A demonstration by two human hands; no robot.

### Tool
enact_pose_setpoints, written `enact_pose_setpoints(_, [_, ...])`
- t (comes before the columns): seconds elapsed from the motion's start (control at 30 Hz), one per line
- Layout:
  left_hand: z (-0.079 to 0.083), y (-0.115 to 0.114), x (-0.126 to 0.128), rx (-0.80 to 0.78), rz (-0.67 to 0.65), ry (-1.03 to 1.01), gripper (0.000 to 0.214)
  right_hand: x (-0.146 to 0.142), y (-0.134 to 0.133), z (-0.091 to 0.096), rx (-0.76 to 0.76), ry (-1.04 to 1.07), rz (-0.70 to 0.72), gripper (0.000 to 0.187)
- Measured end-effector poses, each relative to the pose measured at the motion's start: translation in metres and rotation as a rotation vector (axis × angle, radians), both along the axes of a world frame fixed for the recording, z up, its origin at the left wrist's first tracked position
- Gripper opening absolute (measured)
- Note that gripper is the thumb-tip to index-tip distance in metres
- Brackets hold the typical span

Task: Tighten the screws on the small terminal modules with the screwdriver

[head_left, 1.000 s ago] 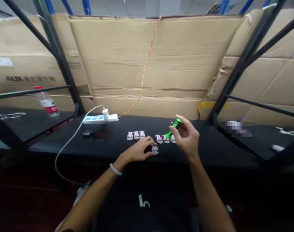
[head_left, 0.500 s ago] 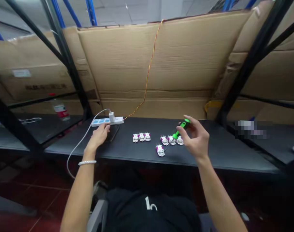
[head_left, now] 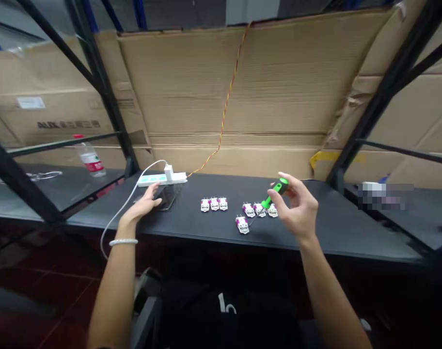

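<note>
My right hand (head_left: 299,206) grips a green and black screwdriver (head_left: 275,193). Its thin shaft slants down to the left, with the tip at or just beside a single white and purple part (head_left: 242,225) on the dark tabletop; contact is unclear. Behind the shaft are more such parts (head_left: 248,210), in a short row partly hidden by the screwdriver. A second row of three similar parts (head_left: 214,204) lies further left. At the left, my left hand (head_left: 143,206) is open, thumb spread, beside a flat dark phone-like object (head_left: 167,198), its fingers over or near the edge.
A white power strip (head_left: 177,178) with a plugged-in adapter (head_left: 168,172) stands at the back left, and its white cable (head_left: 119,213) hangs over the front edge. Cardboard (head_left: 272,87) walls the back. Black rack posts (head_left: 370,116) flank the table; a bottle (head_left: 92,160) stands left.
My left hand has drawn back slightly left, uncovering more of the dark flat object. The right hand and screwdriver hold nearly the same pose, and the view has shifted slightly.
</note>
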State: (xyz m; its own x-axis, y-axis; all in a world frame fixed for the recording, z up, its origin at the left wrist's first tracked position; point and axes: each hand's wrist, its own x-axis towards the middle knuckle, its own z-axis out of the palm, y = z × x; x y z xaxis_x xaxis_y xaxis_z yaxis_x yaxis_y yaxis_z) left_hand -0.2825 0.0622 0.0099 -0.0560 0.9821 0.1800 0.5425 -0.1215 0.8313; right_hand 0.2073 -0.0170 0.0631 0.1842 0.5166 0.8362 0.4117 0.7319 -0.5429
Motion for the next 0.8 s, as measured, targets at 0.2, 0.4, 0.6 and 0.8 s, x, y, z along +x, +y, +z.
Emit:
enact_pose_setpoints(0.2, [0.004, -0.006, 0.009, -0.089, -0.027, -0.059, 0.107, -0.001, -0.001, 0.000, -0.017, -0.010, 0.001, 0.048])
enact_pose_setpoints(0.4, [0.004, -0.007, 0.010, -0.107, -0.054, -0.033, 0.112, 0.000, -0.001, 0.001, -0.010, -0.034, -0.002, 0.049])
enact_pose_setpoints(0.6, [0.003, -0.004, 0.007, -0.079, -0.058, 0.016, 0.112, 0.000, -0.002, 0.002, 0.004, -0.038, -0.008, 0.049])
enact_pose_setpoints(0.8, [0.006, -0.007, 0.010, -0.116, -0.054, -0.036, 0.110, 0.001, -0.003, 0.003, -0.001, -0.029, -0.006, 0.048])
